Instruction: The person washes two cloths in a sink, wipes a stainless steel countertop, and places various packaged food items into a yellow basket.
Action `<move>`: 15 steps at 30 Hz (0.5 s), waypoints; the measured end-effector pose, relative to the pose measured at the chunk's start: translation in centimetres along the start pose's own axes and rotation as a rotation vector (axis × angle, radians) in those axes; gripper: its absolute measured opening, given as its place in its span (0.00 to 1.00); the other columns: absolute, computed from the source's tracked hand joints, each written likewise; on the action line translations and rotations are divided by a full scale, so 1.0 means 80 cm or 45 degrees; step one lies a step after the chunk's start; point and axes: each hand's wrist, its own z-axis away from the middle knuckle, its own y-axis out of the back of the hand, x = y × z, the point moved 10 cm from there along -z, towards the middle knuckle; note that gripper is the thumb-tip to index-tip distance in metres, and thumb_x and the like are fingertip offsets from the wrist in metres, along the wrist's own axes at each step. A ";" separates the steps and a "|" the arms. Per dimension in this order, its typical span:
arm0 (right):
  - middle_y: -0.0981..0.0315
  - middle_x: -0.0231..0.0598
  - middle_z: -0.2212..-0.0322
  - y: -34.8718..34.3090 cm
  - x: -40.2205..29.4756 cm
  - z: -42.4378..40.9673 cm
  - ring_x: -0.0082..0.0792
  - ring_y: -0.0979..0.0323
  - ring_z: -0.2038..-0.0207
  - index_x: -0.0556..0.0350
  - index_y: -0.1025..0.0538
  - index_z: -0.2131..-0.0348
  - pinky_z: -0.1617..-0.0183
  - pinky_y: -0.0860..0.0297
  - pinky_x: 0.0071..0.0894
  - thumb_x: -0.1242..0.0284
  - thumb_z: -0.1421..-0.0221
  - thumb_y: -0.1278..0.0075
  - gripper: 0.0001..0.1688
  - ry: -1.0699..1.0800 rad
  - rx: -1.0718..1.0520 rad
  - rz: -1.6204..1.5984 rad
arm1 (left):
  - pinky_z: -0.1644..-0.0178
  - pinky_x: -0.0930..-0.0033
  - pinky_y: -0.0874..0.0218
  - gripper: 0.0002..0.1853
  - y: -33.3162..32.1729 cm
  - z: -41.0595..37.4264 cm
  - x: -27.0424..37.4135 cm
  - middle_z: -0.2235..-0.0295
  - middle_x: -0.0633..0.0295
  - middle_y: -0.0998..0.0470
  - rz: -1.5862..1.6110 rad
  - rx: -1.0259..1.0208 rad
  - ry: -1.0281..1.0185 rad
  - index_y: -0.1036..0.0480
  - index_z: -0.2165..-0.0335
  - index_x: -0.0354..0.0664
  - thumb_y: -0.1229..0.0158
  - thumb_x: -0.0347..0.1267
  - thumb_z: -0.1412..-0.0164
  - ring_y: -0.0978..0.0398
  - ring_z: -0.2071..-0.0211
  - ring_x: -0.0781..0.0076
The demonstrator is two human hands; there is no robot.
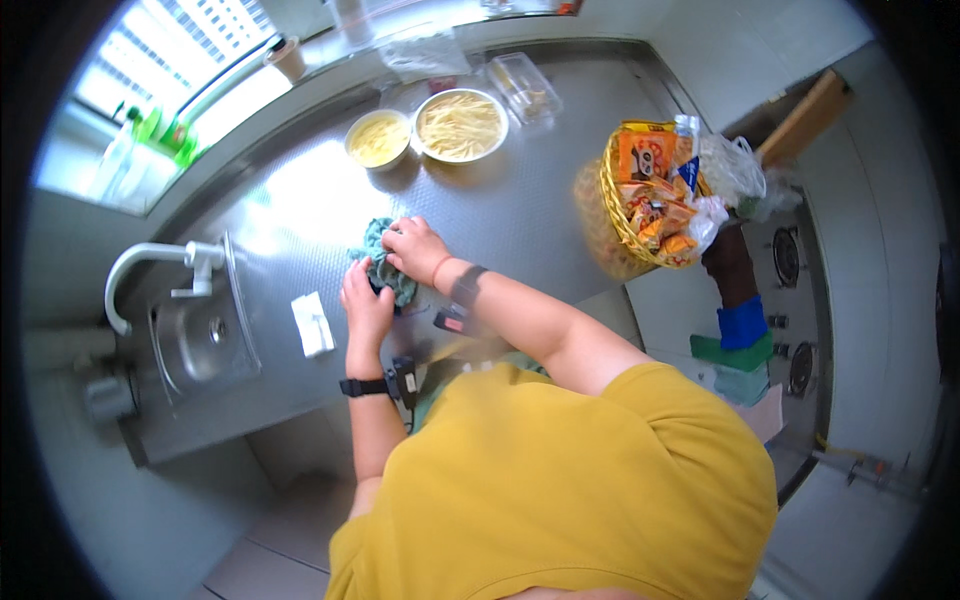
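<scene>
A crumpled teal cloth (397, 285) lies bunched on the embossed metal counter (480, 247). My right hand (418, 251) grips its upper part from the right, fingers pressed into the folds. At the cloth's left edge is my left hand (366, 309), with thumb and fingers around some of the fabric. A white folded paper (313, 325) rests on the counter, left of my left hand. Beyond the cloth stand a smaller bowl of pale yellow shreds (379, 140) and a larger bowl of pale cut strips (461, 125).
A sink (202, 337) with a white faucet (161, 251) is at left. A clear plastic box (525, 88) lies behind the bowls. The yellow basket (611, 199) of snack packets stands at right, near a stove burner (786, 255). Bottles (161, 135) stand by the window.
</scene>
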 end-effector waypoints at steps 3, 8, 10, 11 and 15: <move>0.29 0.41 0.62 0.063 0.036 0.020 0.40 0.31 0.57 0.51 0.28 0.60 0.50 0.35 0.37 0.70 0.45 0.50 0.12 -0.002 0.436 -0.499 | 0.43 0.56 0.48 0.30 -0.004 -0.009 0.025 0.52 0.47 0.35 0.172 0.115 -0.061 0.38 0.48 0.35 0.50 0.23 0.55 0.37 0.49 0.50; 0.33 0.29 0.68 0.202 0.128 0.090 0.22 0.32 0.64 0.53 0.33 0.60 0.62 0.30 0.23 0.68 0.36 0.61 0.09 -0.586 0.736 -1.741 | 0.55 0.64 0.39 0.26 -0.006 -0.056 0.110 0.55 0.50 0.36 0.504 0.252 0.011 0.37 0.49 0.34 0.50 0.24 0.50 0.35 0.59 0.62; 0.30 0.31 0.68 0.243 0.150 0.123 0.24 0.30 0.67 0.52 0.31 0.59 0.65 0.29 0.25 0.63 0.36 0.62 0.13 -0.523 0.761 -1.909 | 0.56 0.65 0.37 0.24 -0.038 -0.075 0.140 0.56 0.52 0.35 0.588 0.099 -0.073 0.35 0.50 0.36 0.47 0.25 0.48 0.33 0.59 0.62; 0.29 0.32 0.68 0.263 0.161 0.145 0.25 0.29 0.69 0.52 0.30 0.59 0.67 0.29 0.26 0.60 0.35 0.62 0.16 -0.536 0.747 -1.971 | 0.57 0.66 0.36 0.23 -0.064 -0.081 0.160 0.56 0.52 0.33 0.584 -0.030 -0.143 0.34 0.51 0.37 0.45 0.26 0.48 0.32 0.58 0.62; 0.25 0.32 0.69 0.321 0.182 0.209 0.26 0.26 0.74 0.55 0.27 0.58 0.71 0.27 0.27 0.52 0.37 0.59 0.25 -0.799 0.664 -2.027 | 0.54 0.67 0.35 0.30 -0.221 -0.065 0.251 0.46 0.53 0.35 0.862 -0.653 -0.096 0.41 0.44 0.40 0.41 0.34 0.42 0.30 0.53 0.61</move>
